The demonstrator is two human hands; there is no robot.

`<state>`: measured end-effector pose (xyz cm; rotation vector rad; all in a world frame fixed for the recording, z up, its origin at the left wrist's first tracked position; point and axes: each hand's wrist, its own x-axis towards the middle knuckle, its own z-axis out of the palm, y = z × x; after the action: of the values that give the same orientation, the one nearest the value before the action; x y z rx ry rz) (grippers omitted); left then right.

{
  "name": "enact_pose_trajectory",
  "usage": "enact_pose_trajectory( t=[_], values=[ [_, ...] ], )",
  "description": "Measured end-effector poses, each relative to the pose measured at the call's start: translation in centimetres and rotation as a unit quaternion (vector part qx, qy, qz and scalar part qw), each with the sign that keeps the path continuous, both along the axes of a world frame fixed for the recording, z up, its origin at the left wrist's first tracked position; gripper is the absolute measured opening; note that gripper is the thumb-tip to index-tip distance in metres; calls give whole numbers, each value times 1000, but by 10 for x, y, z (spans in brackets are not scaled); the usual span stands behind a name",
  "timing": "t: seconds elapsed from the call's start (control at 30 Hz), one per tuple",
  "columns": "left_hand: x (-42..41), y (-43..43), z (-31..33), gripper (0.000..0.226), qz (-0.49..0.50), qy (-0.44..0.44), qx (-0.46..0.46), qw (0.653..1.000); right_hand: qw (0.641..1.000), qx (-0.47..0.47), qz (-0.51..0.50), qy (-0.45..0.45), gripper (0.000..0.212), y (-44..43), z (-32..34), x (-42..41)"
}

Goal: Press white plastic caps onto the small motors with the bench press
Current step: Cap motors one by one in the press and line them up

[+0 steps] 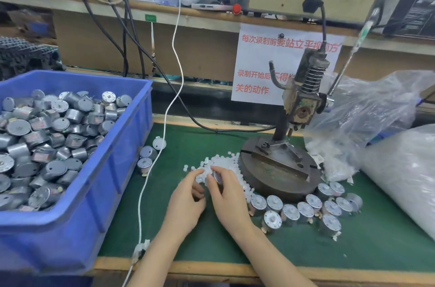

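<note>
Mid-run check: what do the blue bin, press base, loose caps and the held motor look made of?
Blue bin: moulded plastic, slight sheen, ribbed walls. Press base: heavy metal, probably steel or iron; dull, dark, worn. Loose caps: milky white, slightly translucent, likely plastic. Motor in the right hand: silvery metal, though mostly hidden.

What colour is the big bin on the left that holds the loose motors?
The bin is plain blue, with no pattern. The head view shows it clearly.
</note>
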<state>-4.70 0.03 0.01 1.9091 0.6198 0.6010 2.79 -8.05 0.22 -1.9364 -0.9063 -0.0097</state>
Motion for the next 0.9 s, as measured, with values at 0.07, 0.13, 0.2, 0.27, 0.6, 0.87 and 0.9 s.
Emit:
enact_pose_trajectory(
  t=[0.07,0.13,0.2,0.27,0.6,0.87,0.9],
  values=[
    [-4,0,-2,59,-25,20,25,999,1000,12,3,-28,28,-2,-1,-1],
    [-6,-1,-3,57,-30,16,37,999,999,6,9,-38,29,-4,-2,-1],
    [-7,-3,-3,53,-20,-5,27,999,1000,-7,11,-25,32,-6,-4,1],
    [-9,-3,-1,46,5,-36,-4,999,1000,-21,21,-3,38,-9,-4,2],
    [-10,-1,2,29,96,-71,-82,989,985,-145,89,-40,47,-7,-6,1],
    [-5,0,4,24,116,-61,-78,988,958,-243,74,-135,50,-2,-5,-5],
    [-5,0,3,24,118,-61,-75,988,952,-254,77,-154,51,-1,-5,-7]
  ],
)
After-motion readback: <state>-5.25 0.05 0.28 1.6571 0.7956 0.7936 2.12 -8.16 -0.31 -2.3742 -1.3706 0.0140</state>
